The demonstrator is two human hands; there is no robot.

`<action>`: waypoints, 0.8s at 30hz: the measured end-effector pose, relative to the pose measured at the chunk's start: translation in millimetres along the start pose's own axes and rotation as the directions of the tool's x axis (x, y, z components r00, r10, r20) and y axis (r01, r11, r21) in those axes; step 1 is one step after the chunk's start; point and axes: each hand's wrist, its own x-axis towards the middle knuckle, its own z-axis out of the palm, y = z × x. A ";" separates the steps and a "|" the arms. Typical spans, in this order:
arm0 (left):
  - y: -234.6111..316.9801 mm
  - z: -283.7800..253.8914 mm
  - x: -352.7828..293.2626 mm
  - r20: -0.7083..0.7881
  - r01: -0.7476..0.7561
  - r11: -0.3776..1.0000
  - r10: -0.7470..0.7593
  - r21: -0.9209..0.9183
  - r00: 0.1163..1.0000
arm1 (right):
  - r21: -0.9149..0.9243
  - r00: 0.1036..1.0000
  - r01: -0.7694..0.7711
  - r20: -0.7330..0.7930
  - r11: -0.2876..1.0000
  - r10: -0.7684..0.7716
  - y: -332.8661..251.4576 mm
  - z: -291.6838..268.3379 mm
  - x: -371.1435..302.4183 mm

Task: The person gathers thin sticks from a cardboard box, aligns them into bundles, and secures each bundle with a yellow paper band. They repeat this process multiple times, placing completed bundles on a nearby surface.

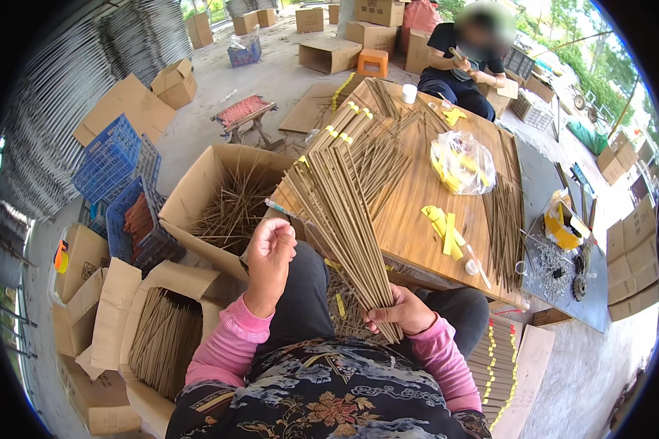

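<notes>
A fanned bundle of thin brown sticks (350, 245) is gripped near its lower end by my right hand (403, 313). The bundle slants up and left, its far end over the table's near left corner. My left hand (271, 252) is raised left of the bundle, apart from it, with curled fingers and nothing visible in them. Beyond the held sticks, more loose sticks (381, 164) and bundles with yellow bands (337, 135) lie on the wooden table (406, 223). Yellow paper strips (447, 230) rest to the right, near a clear plastic bag (461, 164) with yellow pieces inside.
An open carton (198, 238) of jumbled sticks stands left of the table; another carton (128, 282) of sticks is nearer me. Blue crates (117, 154) stand farther left. A grey board (589, 293) at right bears metal bits. Across the table sits a co-worker (458, 73) handling something.
</notes>
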 end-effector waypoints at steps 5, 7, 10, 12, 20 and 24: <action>30.9 14.3 12.5 0.202 -0.021 0.997 0.005 0.077 0.979 | -0.040 0.998 -0.032 -0.046 0.999 0.030 8.7 4.8 -2.6; 28.7 15.7 15.6 0.228 -0.034 0.989 0.001 0.141 0.974 | -0.062 0.999 -0.023 -0.044 0.998 0.020 11.8 4.8 -3.5; 28.2 19.4 16.1 0.248 -0.001 0.988 -0.037 0.151 0.968 | -0.081 0.999 0.005 -0.032 0.997 -0.007 18.5 0.5 -3.8; 26.0 19.4 16.3 0.260 0.012 0.982 -0.062 0.189 0.964 | -0.091 0.999 0.005 -0.042 0.996 -0.009 20.8 -1.5 -4.7; 26.6 18.0 20.5 0.281 -0.006 0.953 -0.083 0.302 0.956 | -0.124 0.998 0.022 -0.060 0.992 -0.030 26.2 -4.9 -5.9; 17.5 15.6 23.7 0.269 0.002 0.967 -0.073 0.256 0.960 | -0.148 0.995 0.018 -0.093 0.989 -0.032 26.9 -4.8 -6.6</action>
